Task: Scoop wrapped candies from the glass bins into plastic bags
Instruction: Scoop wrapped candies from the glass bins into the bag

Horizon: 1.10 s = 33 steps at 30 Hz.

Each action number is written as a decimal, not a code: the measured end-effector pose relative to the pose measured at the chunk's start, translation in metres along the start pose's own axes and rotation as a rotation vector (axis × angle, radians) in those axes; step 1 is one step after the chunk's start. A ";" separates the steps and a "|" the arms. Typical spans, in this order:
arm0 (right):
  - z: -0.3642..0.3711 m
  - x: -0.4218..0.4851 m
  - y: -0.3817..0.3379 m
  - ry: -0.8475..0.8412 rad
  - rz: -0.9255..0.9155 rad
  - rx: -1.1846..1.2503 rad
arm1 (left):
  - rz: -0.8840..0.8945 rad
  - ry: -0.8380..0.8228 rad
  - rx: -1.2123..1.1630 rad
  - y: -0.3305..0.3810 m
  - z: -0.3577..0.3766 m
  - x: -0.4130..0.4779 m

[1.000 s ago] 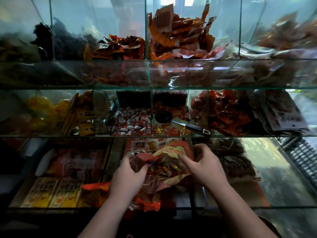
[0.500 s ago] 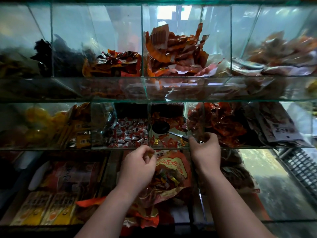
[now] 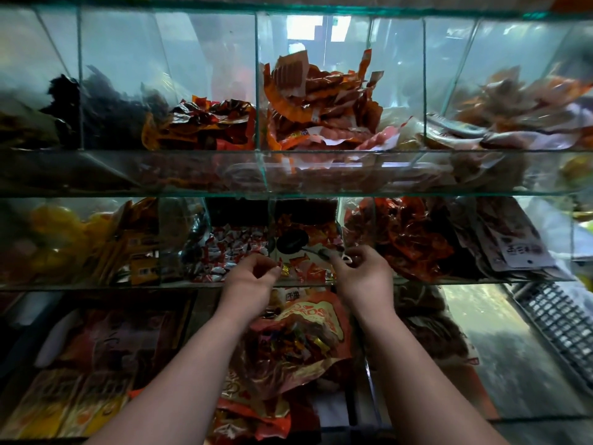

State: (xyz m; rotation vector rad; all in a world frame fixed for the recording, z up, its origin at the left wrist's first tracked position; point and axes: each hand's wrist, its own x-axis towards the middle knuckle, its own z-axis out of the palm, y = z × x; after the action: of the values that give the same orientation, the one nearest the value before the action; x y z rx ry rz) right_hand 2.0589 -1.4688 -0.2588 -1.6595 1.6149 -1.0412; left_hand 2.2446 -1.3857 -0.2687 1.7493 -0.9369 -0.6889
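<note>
Two hands up: left hand (image 3: 248, 279) pinching a candy (image 3: 285, 270), right hand (image 3: 362, 273) fingers curling toward the scoop (image 3: 293, 240); best grip its handle firmly.

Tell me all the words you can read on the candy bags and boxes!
"不" then a blurred character: on the small white label just above the red and gold bag.
Gold lettering on that red and gold bag: too warped to read.
Dark print on the white packets, middle shelf, right: blurred.
Yellow boxes, bottom left: too blurred.
Candy wrappers in the middle bin: too small.
</note>
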 end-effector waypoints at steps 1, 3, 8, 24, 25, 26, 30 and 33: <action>0.007 0.005 -0.009 -0.009 -0.016 0.041 | -0.009 -0.011 -0.026 -0.001 -0.001 0.000; 0.020 0.017 -0.023 -0.031 -0.026 0.104 | -0.025 -0.022 -0.080 -0.003 -0.004 0.002; 0.043 0.027 -0.027 -0.136 -0.071 0.159 | 0.010 -0.016 -0.118 -0.007 -0.005 0.001; -0.083 -0.112 -0.007 0.057 -0.283 0.523 | -0.169 0.093 -0.433 0.009 0.018 -0.039; -0.090 -0.117 -0.007 0.058 -0.258 0.549 | -0.221 0.128 -0.605 0.014 0.020 -0.044; -0.096 -0.121 -0.007 0.057 -0.223 0.580 | -0.261 0.138 -0.742 0.018 0.021 -0.048; -0.110 -0.135 -0.005 -0.025 -0.127 0.691 | -0.385 -0.033 -0.984 0.034 0.021 -0.066; -0.113 -0.143 -0.002 -0.140 -0.095 0.701 | -0.452 -0.053 -1.001 0.030 0.022 -0.075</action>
State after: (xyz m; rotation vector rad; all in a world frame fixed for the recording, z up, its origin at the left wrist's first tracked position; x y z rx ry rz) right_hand 1.9703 -1.3151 -0.2170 -1.2907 0.9245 -1.3115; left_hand 2.1784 -1.3394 -0.2456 1.0153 -0.1162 -1.2303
